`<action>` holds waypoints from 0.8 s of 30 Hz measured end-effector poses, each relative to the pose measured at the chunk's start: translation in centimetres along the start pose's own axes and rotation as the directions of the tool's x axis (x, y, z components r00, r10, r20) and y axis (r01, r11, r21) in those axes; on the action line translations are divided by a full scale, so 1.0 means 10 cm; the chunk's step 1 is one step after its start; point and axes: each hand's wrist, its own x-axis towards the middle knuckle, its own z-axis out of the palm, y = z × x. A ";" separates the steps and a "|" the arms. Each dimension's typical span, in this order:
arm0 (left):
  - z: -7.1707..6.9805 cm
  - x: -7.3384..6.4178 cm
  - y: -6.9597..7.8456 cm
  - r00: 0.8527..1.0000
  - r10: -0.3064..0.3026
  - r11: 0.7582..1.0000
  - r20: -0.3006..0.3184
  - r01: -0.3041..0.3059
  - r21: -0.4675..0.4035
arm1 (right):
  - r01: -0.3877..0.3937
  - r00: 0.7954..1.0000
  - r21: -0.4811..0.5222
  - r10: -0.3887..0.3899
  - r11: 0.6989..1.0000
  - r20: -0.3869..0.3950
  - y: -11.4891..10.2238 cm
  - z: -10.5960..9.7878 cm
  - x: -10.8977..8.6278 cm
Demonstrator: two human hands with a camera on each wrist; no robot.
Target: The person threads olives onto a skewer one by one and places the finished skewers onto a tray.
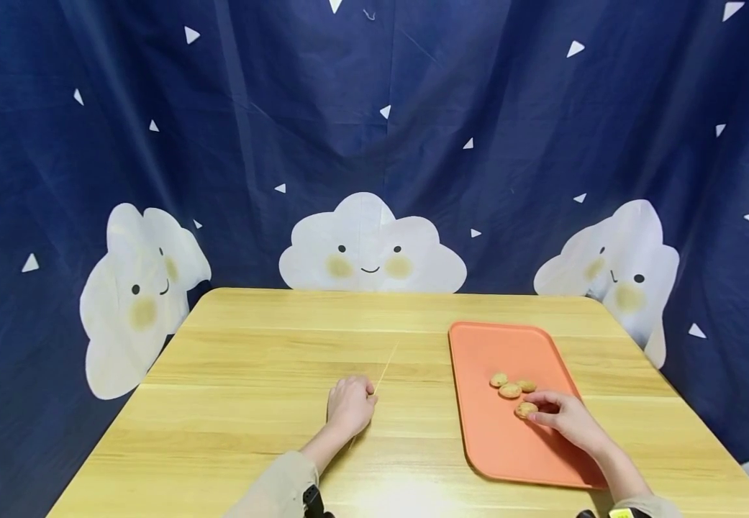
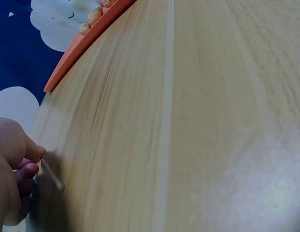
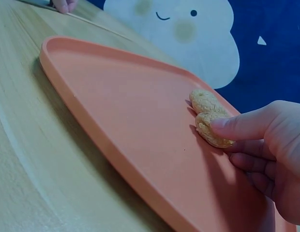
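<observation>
In the head view my left hand is low over the table, pinching a thin wooden skewer that slants away from me. The left wrist view shows the blunt end of that skewer sticking out from between the fingers. Over the orange tray, my right hand holds a small tan potato between thumb and fingers. Its skin looks wrinkled in the right wrist view, where the thumb lies on top of the potato. Several more small potatoes lie just beyond it on the tray.
The tray has a low raised rim and stands on the right side of a light wooden table. Behind the table's far edge hangs a dark blue curtain printed with white clouds.
</observation>
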 end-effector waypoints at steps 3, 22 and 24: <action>0.00 0.00 -0.01 1.000 0.011 1.000 0.002 -0.011 0.009 | -0.012 1.000 0.013 0.012 1.000 0.010 0.00 0.01 -0.01; 0.00 0.02 -0.06 0.997 0.060 0.998 0.043 -0.060 0.003 | -0.040 0.999 -0.012 0.040 0.999 -0.002 0.01 0.00 -0.01; -0.01 0.04 -0.08 0.997 0.065 0.998 0.042 -0.064 -0.017 | -0.045 0.999 -0.016 0.045 0.999 -0.001 0.00 0.00 -0.01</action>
